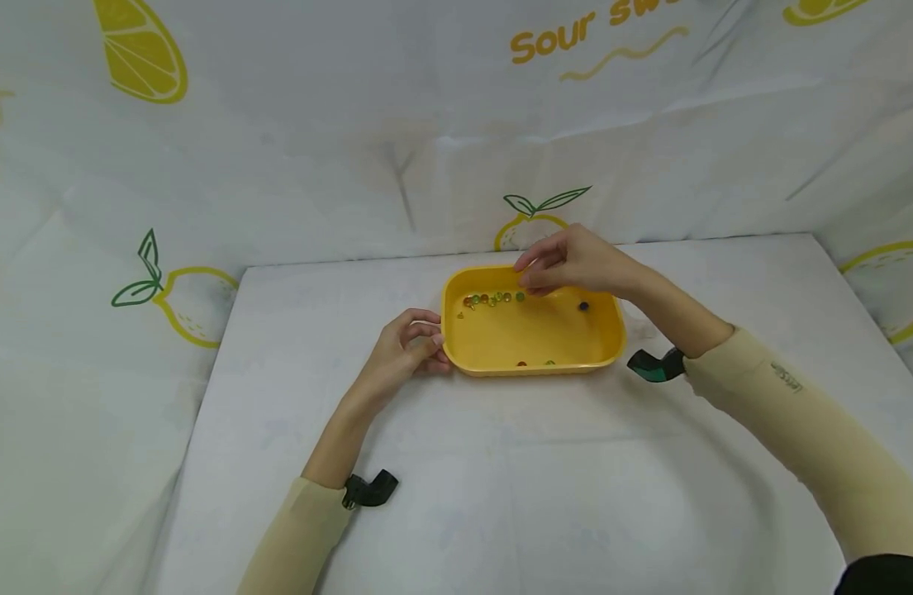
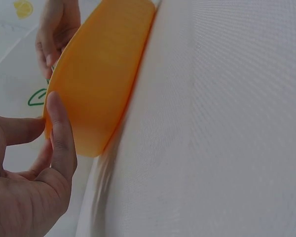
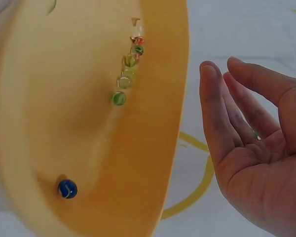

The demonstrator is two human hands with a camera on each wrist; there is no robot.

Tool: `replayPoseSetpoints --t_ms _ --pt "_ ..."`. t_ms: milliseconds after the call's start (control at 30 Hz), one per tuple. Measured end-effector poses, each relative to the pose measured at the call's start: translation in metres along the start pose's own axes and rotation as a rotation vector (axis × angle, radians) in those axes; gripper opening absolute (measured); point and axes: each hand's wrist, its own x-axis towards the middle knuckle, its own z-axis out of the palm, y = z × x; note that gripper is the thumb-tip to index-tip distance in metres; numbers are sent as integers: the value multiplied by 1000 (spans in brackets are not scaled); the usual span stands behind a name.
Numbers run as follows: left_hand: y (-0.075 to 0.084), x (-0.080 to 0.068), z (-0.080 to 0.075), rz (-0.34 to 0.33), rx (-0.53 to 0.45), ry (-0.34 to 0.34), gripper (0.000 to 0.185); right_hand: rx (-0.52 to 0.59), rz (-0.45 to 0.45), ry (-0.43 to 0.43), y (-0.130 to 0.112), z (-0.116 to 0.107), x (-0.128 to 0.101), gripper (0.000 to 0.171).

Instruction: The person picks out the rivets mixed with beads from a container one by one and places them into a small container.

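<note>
The left hand [image 1: 406,347] is gripping the yellow tray's [image 1: 463,351] left rim, while the right hand [image 1: 568,263] is hovering over the marbles [image 1: 493,297], fingers relaxed, holding nothing.

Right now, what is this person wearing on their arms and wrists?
Both arms wear long, snug beige sleeves; the right sleeve carries small grey lettering near the cuff. The left hand and right hand are bare. A small black device sits at the left wrist, a dark green one at the right.
</note>
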Motion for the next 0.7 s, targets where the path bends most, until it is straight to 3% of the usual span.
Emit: replayPoseSetpoints --t_ms 367,700 --pt "1 0 1 -5 -5 3 35 -22 -64 -62 -7 12 24 24" --pt "2 0 2 -17 -25 9 35 -74 -37 -96 -15 22 31 29"
